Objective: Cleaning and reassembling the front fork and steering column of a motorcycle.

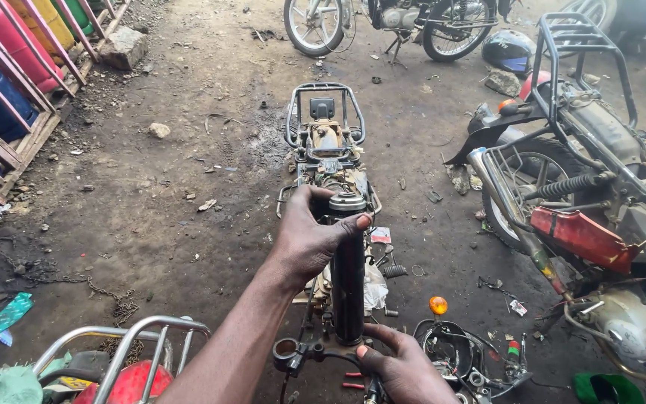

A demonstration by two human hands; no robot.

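Observation:
A stripped motorcycle frame (327,138) lies on the dirt ahead of me, its rear rack pointing away. At its near end a black fork tube (348,292) stands upright with a metal cap on top. My left hand (312,239) is wrapped around the upper part of the tube, thumb across its front. My right hand (405,370) grips the clamp bracket (297,352) at the foot of the tube, thumb against the tube's base. An orange turn signal (438,305) and a black headlight shell (450,352) lie just right of the tube.
A partly dismantled motorcycle (600,187) with a red side panel (581,238) stands at right. Another motorcycle (383,19) and a helmet (508,51) are at the back. A chrome rack (125,340) sits at bottom left, a chain (114,299) on the ground, coloured drums (9,45) behind pink rails.

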